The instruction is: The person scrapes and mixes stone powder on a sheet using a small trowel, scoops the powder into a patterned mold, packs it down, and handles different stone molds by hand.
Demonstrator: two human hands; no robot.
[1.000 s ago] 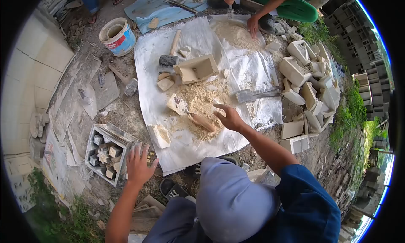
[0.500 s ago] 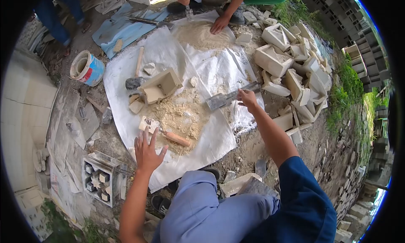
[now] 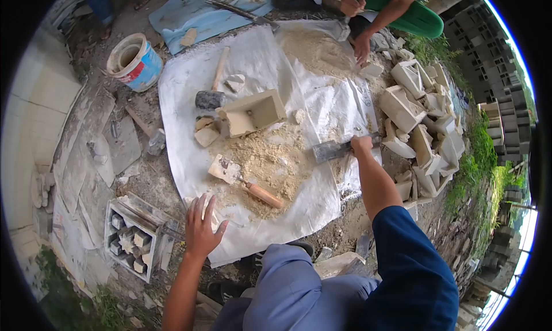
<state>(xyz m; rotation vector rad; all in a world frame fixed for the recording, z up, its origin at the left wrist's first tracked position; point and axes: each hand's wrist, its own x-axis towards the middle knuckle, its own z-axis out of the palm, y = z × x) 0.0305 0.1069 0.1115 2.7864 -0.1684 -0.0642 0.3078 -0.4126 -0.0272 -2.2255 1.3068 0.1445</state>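
Note:
My right hand is closed around a long grey metal tool with a broad flat end, held low over the white sheet. My left hand is open with fingers spread, holding nothing, at the sheet's near left edge beside a pale fragment. Between my hands lies a trowel with a wooden handle, its blade coated in pale material. Crumbled sandy rubble spreads around it. Behind the rubble sits a broken hollow block, with a wooden-handled hammer to its left.
A pile of broken pale blocks stands at right. A bucket and a metal mould are at left. Across the sheet, another person's hand is near a sand heap. A second hammer lies off the sheet.
The camera view has shifted, moving the scene. My right hand now wraps more fully around the metal tool. The other person's hand has lifted off the sand towards the rubble pile.

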